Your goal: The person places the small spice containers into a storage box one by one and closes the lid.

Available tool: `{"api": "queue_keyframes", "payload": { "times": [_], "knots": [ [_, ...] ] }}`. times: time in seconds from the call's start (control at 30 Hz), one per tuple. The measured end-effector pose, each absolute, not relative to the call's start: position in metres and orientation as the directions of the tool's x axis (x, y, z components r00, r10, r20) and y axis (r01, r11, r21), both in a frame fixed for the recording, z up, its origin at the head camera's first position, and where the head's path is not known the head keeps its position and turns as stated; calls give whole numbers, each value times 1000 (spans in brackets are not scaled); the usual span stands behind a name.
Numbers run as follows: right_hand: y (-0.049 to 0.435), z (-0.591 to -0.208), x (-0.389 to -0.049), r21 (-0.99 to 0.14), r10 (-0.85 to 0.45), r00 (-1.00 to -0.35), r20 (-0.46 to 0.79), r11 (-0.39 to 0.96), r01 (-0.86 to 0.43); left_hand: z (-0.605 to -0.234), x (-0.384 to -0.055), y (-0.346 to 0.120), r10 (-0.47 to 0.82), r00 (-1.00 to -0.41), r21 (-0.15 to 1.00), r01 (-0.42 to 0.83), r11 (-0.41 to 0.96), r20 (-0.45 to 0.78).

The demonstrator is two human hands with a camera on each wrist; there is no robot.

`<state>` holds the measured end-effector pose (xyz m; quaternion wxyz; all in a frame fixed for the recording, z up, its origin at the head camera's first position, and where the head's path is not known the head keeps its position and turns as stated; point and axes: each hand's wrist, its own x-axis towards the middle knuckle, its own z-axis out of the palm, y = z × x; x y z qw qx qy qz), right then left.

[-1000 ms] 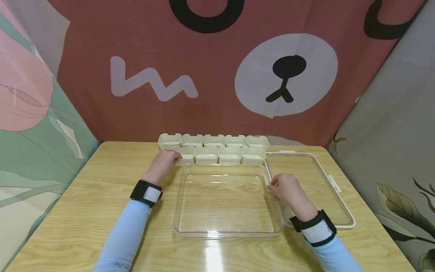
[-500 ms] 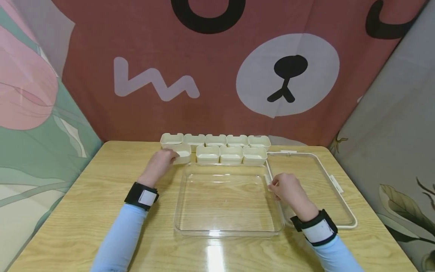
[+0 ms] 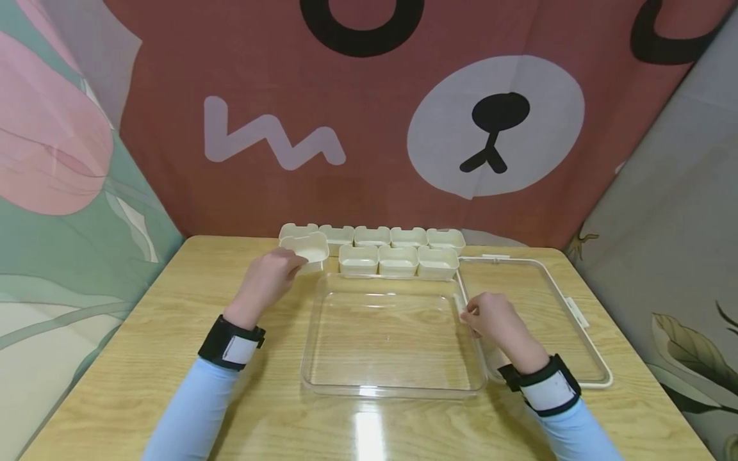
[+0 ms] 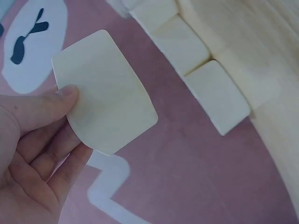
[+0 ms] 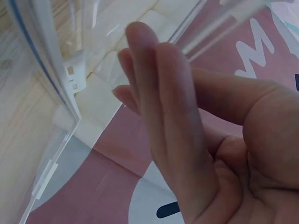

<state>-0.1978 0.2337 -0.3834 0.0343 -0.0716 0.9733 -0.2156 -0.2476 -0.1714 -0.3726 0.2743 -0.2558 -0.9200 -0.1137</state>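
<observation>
While the left hand [image 3: 268, 282] holds a small, cream-coloured plastic bin [image 3: 311, 248] with rounded corners, this bin partly hides the left end of a back row of five cream plastic bins [image 3: 371, 238]. The thumb lies on one face and the bent fingers are behind, so the hand is open only as much as this pinch needs. The right hand [image 3: 492, 317] is at the right wall of a wide, clear, rectangular plastic box [image 3: 392, 346]; its thumb and fingers come near together, but whether they really pinch the wall, I cannot tell.

In my judgement, the held bin could turn or slip, because it is gripped only near one side and looks smooth. If it swings low, it could knock the back row, or the front row of three cream plastic bins [image 3: 398, 266], just behind the box's far rim. An uneven push of the right hand could slide the box against the clear, flat lid with white frame [image 3: 542, 314], close at its right. More room seems to be over the pale wooden table [image 3: 127, 371] at the left, and above the box, if its far rim is passed high enough.
</observation>
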Motion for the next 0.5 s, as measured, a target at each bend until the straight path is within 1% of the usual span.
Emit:
{"api": "queue_keyframes", "payload": {
  "times": [0.2,0.5],
  "knots": [
    [236,-383,-197,-443,-175,-983,-50,886,-136,-361,-232,-160,467,-668,10,579,815,579],
    [237,-383,-198,-455,-183,-981,-64,880,-134,-358,-219,-146,542,-609,-89,614,785,578]
  ]
}}
